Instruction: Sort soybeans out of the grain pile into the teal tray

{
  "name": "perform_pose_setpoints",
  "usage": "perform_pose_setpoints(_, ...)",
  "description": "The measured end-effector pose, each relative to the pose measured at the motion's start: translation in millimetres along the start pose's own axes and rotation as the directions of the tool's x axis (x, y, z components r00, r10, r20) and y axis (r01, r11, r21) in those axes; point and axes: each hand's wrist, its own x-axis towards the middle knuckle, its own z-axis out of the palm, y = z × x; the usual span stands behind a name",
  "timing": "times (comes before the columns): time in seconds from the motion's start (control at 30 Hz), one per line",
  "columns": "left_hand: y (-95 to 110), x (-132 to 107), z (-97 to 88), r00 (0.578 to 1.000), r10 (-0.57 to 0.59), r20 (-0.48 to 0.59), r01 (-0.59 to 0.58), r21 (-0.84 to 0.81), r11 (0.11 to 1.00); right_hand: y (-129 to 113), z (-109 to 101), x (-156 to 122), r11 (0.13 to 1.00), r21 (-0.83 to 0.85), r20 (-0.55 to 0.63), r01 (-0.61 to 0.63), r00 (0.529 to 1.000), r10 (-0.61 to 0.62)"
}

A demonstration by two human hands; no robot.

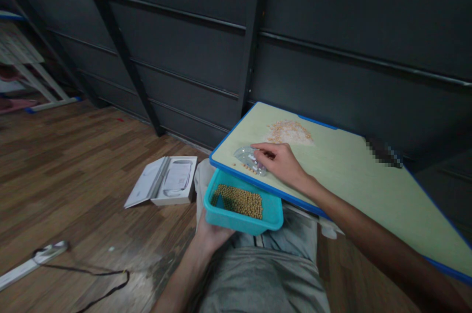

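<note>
My left hand [215,234] supports a turquoise plastic box [271,211] from below, just under the table's front edge. Soybeans [239,201] fill part of the box. My right hand [276,158] grips a clear, curved plastic piece [244,154], with its flat side toward the box. A few loose soybeans [249,168] lie in a line along the table edge beside this plastic piece. Farther back on the table is a pile of white and orange grains [289,132], apart from both hands.
The pale green table [354,185] has a blue rim and stands against a dark panel wall [184,23]. An open white box [173,183] sits on the wooden floor to the left. A power strip [33,264] with a black cord lies at lower left.
</note>
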Motion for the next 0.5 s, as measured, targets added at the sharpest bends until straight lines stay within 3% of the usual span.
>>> perform_pose_setpoints(0.37, -0.6, -0.3, 5.6, 0.999, 0.014, -0.030, -0.015, -0.028, 0.999, -0.2, 0.4, -0.7, 1.000, 0.010, 0.003, 0.006, 1.000, -0.006)
perform_pose_setpoints(0.5, -0.7, 0.0, 5.8, 1.000, 0.005, 0.004, -0.005, -0.028, 1.000, -0.1, 0.4, -0.3, 1.000, 0.022, -0.014, 0.014, 1.000, -0.014)
